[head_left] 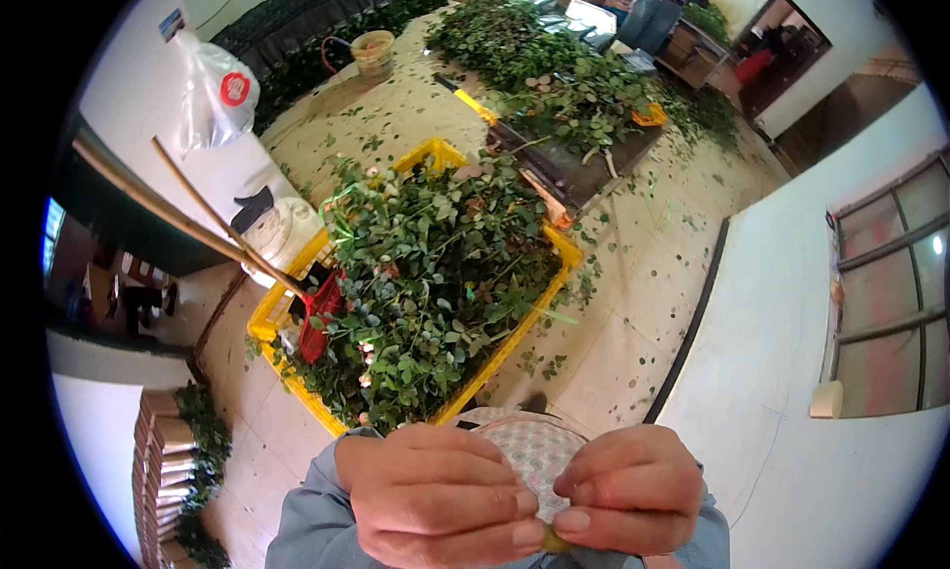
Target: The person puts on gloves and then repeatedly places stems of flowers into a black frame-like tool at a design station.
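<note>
Close to my body, at the bottom centre, my left hand [449,495] and my right hand [634,491] meet with curled fingers. A small yellow-green piece [553,541] is pinched between their fingertips; what it is I cannot tell. Behind the hands shows a patterned apron [538,450]. Past them stands a yellow plastic crate [512,343] heaped with leafy stems [438,272], a few pinkish blooms among them. A red tool head [319,324] on a wooden handle rests at the crate's left side.
Cut leaves litter the tiled floor [616,331]. Beyond the crate is a dark low platform [586,168] piled with foliage. A bucket [372,55] stands farther back, a white container [278,231] at left. A person [657,12] is at the far end. A wall [779,309] runs along the right.
</note>
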A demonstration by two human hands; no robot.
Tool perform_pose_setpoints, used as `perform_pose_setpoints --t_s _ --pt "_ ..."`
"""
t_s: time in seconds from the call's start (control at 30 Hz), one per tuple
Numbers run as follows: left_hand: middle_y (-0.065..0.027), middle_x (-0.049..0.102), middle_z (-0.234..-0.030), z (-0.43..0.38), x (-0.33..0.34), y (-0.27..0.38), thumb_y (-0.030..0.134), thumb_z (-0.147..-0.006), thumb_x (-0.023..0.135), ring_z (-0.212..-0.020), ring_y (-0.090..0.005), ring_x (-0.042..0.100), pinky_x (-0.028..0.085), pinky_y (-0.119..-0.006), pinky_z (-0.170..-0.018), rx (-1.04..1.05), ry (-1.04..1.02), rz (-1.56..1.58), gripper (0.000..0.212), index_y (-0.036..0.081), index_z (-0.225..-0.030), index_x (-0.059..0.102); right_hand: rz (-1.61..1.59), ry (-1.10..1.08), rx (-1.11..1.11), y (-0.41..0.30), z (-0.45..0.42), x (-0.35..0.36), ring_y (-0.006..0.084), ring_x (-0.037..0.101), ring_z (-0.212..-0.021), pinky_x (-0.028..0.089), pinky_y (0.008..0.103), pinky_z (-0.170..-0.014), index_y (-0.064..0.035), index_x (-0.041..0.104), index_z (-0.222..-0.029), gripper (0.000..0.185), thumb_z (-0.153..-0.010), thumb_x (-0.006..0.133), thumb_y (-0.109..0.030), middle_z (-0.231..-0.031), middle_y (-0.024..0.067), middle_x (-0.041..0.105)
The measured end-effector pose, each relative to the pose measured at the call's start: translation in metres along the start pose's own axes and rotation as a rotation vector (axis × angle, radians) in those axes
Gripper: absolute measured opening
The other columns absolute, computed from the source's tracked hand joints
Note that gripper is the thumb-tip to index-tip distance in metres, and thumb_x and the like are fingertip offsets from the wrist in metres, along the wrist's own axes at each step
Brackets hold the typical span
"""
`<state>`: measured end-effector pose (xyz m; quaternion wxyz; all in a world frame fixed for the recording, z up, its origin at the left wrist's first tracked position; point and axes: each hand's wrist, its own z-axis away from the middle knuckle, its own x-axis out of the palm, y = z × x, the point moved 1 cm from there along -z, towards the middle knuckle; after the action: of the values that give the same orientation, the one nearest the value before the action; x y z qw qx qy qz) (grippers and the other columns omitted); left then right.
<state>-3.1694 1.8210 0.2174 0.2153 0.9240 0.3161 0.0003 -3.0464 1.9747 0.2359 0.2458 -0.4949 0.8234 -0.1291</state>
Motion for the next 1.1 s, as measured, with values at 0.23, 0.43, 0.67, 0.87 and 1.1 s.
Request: perform_pose_setpoints --t_s 0.23,0.43,0.67,0.87,1.1 --pt "-0.014 0.068 -0.091 -0.043 0.061 -0.024 0.002 -0.078 0.069 -0.068 -0.0252 0.07 0.06 -0.037 -0.059 0.134 -0.011 0.112 0.01 -0.001 -0.086 0.064 0.015 0.16 -0.217 -0.004 0.015 -0.051 0.023 0.063 -0.066 0.052 0.0307 -0.05 0.0008 0.064 -0.086 0.013 -0.075 0.072 0.0 -0.085 0.0116 0.057" --pt "-0.013 0.068 -0.094 -0.069 0.129 -0.053 0.01 -0.08 0.066 -0.069 -0.0244 0.069 0.058 -0.038 -0.059 0.021 -0.054 0.0 0.011 0.002 -0.088 0.065 -0.021 0.239 -0.126 0.017 0.042 -0.123 0.0247 0.065 -0.066 0.054 0.0326 -0.051 0.0015 0.067 -0.087 0.011 -0.078 0.071 -0.004 -0.088 0.0138 0.06" --pt "-0.0084 0.064 -0.078 -0.081 0.203 -0.203 0.001 -0.08 0.064 -0.067 -0.0243 0.062 0.05 -0.034 -0.056 -0.101 -0.221 -0.735 0.013 0.003 -0.092 0.069 0.532 0.176 0.222 0.123 0.097 -0.257 0.0362 0.066 -0.099 0.055 0.044 -0.083 0.005 0.063 -0.114 0.033 -0.082 0.067 -0.002 -0.11 0.019 0.066" --pt "-0.0244 0.026 -0.155 0.083 0.174 -0.364 0.013 -0.098 0.057 -0.133 -0.0435 0.041 0.046 -0.048 -0.1 -1.61 -0.489 -0.92 0.081 0.016 -0.159 0.005 0.588 0.006 1.274 0.253 0.377 -0.376 0.0406 0.041 -0.137 0.032 0.0462 -0.114 -0.0016 0.049 -0.14 0.06 -0.091 0.062 -0.034 -0.144 0.0248 0.047" --pt "-0.0222 0.064 -0.11 0.344 0.197 -0.345 0.034 -0.078 0.08 -0.092 -0.0353 0.064 0.052 -0.043 -0.076 -2.592 -0.307 -0.256 0.066 -0.004 -0.125 0.056 -0.201 0.346 2.449 0.188 0.64 -0.372 0.0287 0.064 -0.1 0.053 0.0445 -0.087 -0.0026 0.054 -0.135 0.062 -0.091 0.064 -0.045 -0.126 0.0184 0.061"
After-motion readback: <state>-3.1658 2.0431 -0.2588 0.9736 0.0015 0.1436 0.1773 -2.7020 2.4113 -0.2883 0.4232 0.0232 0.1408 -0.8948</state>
